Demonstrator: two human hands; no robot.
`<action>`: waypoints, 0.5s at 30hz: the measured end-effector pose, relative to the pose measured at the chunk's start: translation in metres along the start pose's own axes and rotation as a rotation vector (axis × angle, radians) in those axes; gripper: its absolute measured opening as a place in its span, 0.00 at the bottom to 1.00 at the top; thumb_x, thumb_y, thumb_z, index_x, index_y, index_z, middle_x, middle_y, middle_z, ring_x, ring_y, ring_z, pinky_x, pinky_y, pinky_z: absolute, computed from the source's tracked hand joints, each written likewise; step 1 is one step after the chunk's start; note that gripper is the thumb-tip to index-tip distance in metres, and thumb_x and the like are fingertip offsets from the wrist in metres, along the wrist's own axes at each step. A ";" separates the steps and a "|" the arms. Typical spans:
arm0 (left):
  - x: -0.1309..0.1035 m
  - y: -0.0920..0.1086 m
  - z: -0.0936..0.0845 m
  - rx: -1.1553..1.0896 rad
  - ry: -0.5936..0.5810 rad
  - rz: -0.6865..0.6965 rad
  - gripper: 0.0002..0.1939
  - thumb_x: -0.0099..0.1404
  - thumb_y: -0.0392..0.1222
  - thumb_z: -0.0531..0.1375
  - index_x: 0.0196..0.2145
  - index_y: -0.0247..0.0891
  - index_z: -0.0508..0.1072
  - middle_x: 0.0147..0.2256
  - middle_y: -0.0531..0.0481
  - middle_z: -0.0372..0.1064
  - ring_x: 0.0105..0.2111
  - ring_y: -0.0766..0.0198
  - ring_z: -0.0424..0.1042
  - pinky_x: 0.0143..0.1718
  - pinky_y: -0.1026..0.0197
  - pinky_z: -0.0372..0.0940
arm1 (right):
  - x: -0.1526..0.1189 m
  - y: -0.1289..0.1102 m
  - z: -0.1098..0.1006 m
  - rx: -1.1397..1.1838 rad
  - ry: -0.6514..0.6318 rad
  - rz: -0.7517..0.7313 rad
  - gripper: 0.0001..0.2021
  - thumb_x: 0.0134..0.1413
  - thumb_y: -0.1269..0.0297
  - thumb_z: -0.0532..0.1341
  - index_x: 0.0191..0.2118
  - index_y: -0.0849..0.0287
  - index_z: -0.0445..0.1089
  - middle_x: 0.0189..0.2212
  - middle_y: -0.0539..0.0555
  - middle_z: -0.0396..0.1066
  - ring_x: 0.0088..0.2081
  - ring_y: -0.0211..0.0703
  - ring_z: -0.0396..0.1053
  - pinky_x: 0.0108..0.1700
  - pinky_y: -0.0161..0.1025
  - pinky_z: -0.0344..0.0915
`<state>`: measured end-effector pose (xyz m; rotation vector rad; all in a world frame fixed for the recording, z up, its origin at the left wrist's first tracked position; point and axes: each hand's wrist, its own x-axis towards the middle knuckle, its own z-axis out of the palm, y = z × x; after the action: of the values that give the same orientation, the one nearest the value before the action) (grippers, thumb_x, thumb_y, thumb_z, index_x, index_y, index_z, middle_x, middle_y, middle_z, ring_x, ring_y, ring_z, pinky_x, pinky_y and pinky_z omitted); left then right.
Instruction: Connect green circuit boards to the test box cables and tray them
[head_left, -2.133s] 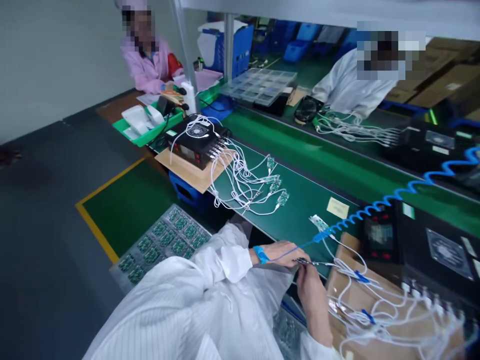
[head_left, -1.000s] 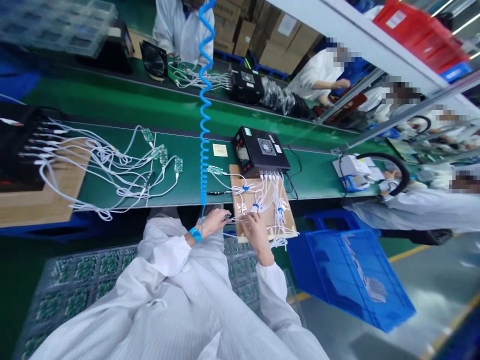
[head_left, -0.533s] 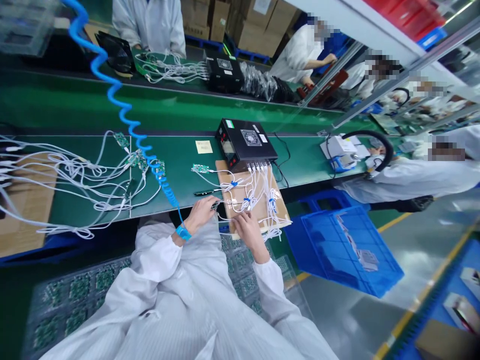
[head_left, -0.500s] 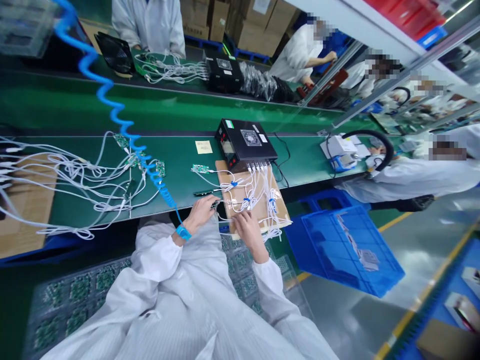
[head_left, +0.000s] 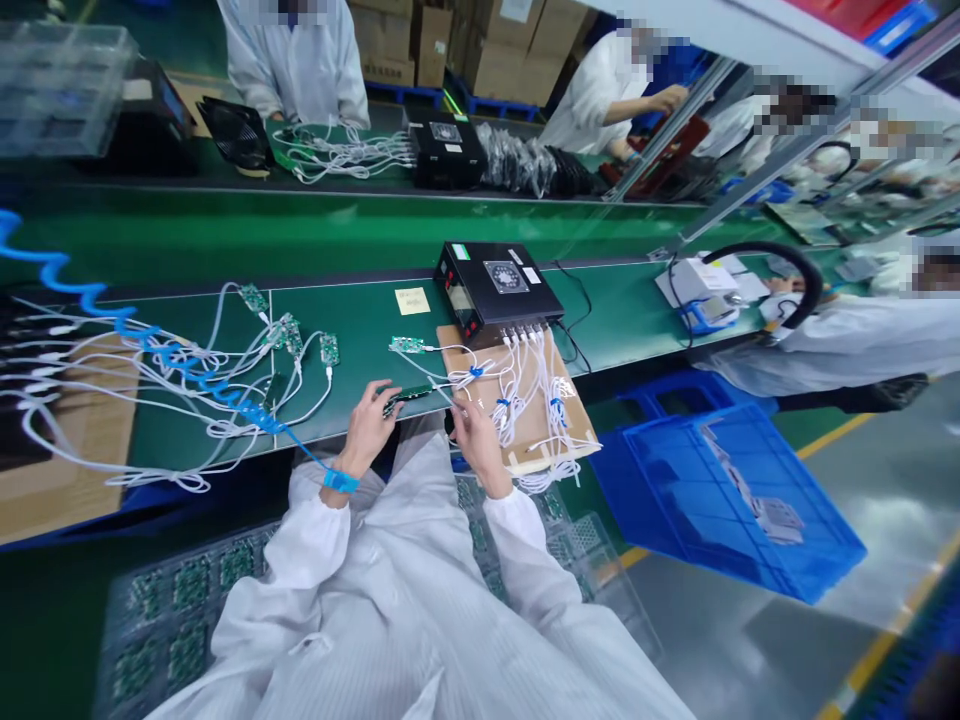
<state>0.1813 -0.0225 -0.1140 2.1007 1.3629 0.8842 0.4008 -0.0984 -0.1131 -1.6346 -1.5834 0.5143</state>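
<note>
My left hand (head_left: 369, 428), a blue wrist strap below it, grips the left end of a dark green circuit board (head_left: 411, 394) at the bench's front edge. Near the board's right end, my right hand (head_left: 480, 442) pinches a thin white cable (head_left: 444, 396). A second small green board (head_left: 407, 345) lies on the bench just beyond, plugged to a white cable. More white cables with blue ties (head_left: 556, 408) run over a cardboard sheet (head_left: 525, 450) to the black box with a fan (head_left: 504, 278). My right fingertips partly hide the cable.
Left on the bench, several boards (head_left: 285, 335) hang on tangled white cables (head_left: 180, 400). A blue coiled cord (head_left: 202, 375) crosses there from my wrist. A blue bin (head_left: 739, 500) stands on the floor at right. Trays of boards (head_left: 187, 590) lie beneath my legs. Co-workers sit opposite and at right.
My left hand has shifted left to the dark green board, which now tilts. My right hand has come off the cardboard to a cable near that board. The coiled cord has swung left.
</note>
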 end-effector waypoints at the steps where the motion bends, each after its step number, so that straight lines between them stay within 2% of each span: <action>1: 0.002 -0.004 -0.002 0.011 -0.021 -0.013 0.12 0.70 0.38 0.60 0.49 0.40 0.78 0.54 0.41 0.73 0.46 0.52 0.77 0.51 0.52 0.72 | 0.000 0.000 0.001 0.035 -0.004 0.014 0.14 0.72 0.60 0.53 0.54 0.56 0.72 0.47 0.60 0.74 0.32 0.43 0.74 0.42 0.43 0.74; 4: 0.009 -0.008 -0.003 -0.017 -0.080 -0.020 0.11 0.71 0.39 0.58 0.47 0.40 0.79 0.48 0.42 0.78 0.47 0.50 0.78 0.51 0.52 0.71 | 0.000 -0.002 0.011 0.079 -0.013 0.036 0.15 0.72 0.59 0.54 0.53 0.57 0.73 0.47 0.61 0.71 0.29 0.40 0.72 0.39 0.42 0.74; 9: 0.010 0.004 -0.002 -0.220 -0.005 -0.054 0.12 0.70 0.47 0.60 0.42 0.40 0.80 0.43 0.43 0.80 0.44 0.54 0.78 0.49 0.55 0.70 | 0.003 -0.008 0.028 0.067 -0.048 0.003 0.12 0.70 0.56 0.57 0.45 0.56 0.75 0.42 0.58 0.70 0.34 0.44 0.73 0.38 0.42 0.74; 13: 0.005 0.008 -0.001 -0.436 -0.013 -0.273 0.16 0.65 0.53 0.64 0.39 0.37 0.80 0.31 0.46 0.79 0.31 0.58 0.78 0.38 0.58 0.70 | 0.005 -0.009 0.029 0.006 -0.190 -0.090 0.10 0.71 0.61 0.56 0.46 0.57 0.74 0.43 0.58 0.71 0.39 0.45 0.74 0.47 0.44 0.74; 15: 0.004 0.007 0.000 -0.563 -0.030 -0.382 0.18 0.62 0.55 0.67 0.38 0.36 0.80 0.25 0.48 0.76 0.26 0.60 0.75 0.33 0.60 0.69 | 0.004 -0.009 0.026 0.002 -0.239 -0.116 0.10 0.71 0.62 0.56 0.47 0.57 0.74 0.43 0.57 0.70 0.38 0.44 0.74 0.46 0.44 0.74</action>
<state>0.1869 -0.0216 -0.1077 1.3719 1.2551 0.9301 0.3761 -0.0887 -0.1215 -1.5135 -1.8390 0.6687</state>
